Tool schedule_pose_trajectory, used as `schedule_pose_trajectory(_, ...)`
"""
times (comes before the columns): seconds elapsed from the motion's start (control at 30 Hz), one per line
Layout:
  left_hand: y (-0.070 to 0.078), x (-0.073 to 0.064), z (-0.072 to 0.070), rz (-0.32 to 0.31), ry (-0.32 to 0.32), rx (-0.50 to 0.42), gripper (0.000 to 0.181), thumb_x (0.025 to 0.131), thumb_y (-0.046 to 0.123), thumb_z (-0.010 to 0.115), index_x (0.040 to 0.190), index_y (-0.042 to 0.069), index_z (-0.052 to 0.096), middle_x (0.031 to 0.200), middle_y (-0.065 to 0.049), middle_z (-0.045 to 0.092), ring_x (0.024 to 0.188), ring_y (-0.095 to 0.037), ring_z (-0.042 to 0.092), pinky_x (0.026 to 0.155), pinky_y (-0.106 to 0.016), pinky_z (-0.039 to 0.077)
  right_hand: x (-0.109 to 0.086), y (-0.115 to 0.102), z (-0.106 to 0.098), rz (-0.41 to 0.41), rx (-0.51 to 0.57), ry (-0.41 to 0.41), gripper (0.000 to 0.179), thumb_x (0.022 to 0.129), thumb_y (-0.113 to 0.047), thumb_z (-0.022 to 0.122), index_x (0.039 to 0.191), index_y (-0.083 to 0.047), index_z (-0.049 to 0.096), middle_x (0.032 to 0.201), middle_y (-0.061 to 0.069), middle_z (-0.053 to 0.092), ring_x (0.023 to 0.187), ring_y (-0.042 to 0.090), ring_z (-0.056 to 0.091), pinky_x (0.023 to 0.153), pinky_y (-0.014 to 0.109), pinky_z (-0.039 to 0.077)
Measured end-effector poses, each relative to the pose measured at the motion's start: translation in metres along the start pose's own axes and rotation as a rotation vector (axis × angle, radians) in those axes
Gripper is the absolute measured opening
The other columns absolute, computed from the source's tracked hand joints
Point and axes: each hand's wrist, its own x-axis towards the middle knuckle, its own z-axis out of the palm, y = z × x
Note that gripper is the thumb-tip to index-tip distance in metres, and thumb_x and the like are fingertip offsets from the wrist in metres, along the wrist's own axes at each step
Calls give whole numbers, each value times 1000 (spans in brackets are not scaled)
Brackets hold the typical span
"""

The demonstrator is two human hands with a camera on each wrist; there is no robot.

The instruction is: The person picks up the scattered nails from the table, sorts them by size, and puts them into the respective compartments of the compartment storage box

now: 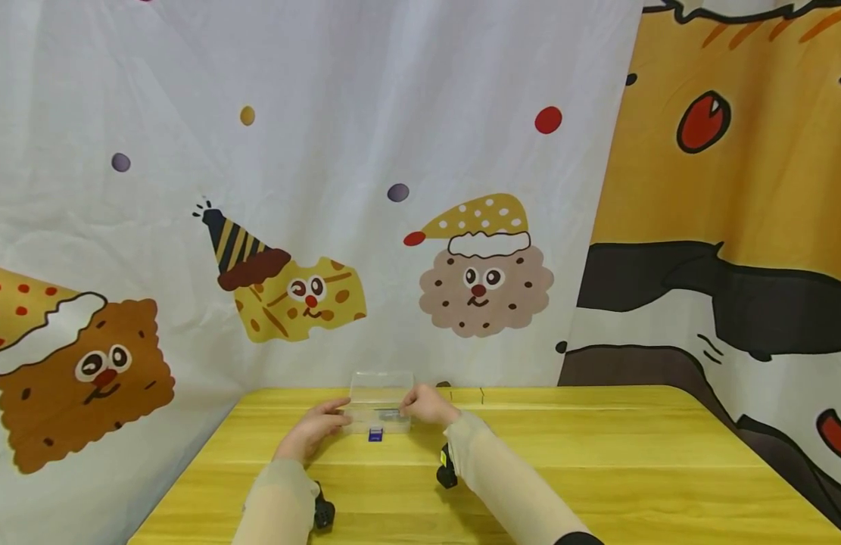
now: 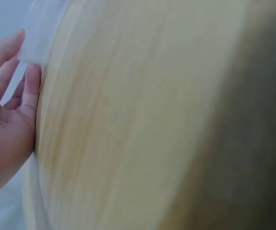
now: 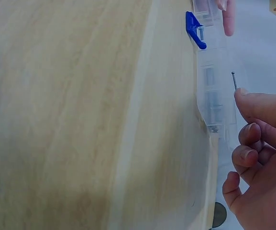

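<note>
A clear plastic box (image 1: pixel 357 426) stands near the table's back edge, its transparent lid (image 1: pixel 382 384) raised behind it and a blue latch (image 3: pixel 193 29) hanging at its front. My left hand (image 1: pixel 314 430) holds the box's left end; in the left wrist view its thumb and fingers lie around a corner (image 2: pixel 35 48). Over the right part of the box, my right hand (image 1: pixel 430 405) pinches a thin metal nail (image 3: pixel 234 80) between thumb and forefinger, head end outward. Small metal pieces (image 1: pixel 389 415) show through the compartments, too blurred to tell apart.
The yellow wood-grain table (image 1: pixel 597 469) spreads out in front and to both sides. A printed white curtain (image 1: pixel 325 151) hangs close behind the box. Black wrist devices (image 1: pixel 447 468) sit under both wrists.
</note>
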Motion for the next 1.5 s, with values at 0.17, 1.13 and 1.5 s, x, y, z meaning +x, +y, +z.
schedule_pose_trajectory(0.17, 0, -1, 1, 0, -2, 9, 56, 88, 4, 68, 140, -3, 48, 127, -25, 50, 106, -29, 52, 95, -46, 43, 2, 6, 4, -10, -5, 3, 11, 88, -6, 69, 91, 1, 77, 96, 8, 72, 60, 9, 42, 57, 23, 37)
schedule_pose_trajectory(1.13, -3, 4, 0, 26, -9, -32, 56, 88, 0, 65, 140, -5, 46, 125, -25, 48, 108, -31, 52, 98, -47, 42, -26, 31, -96, 72, 59, 243, 17, 90, -6, 66, 98, 7, 73, 94, 12, 71, 88, 28, 64, 82, 43, 52)
schedule_pose_trajectory(1.5, -4, 4, -1, 9, -16, -11, 56, 88, 2, 67, 140, -3, 47, 129, -25, 48, 110, -31, 52, 98, -47, 43, -53, 72, -95, 222, 80, 468, 19, 85, -4, 70, 97, 11, 72, 95, 21, 70, 94, 37, 63, 83, 49, 52)
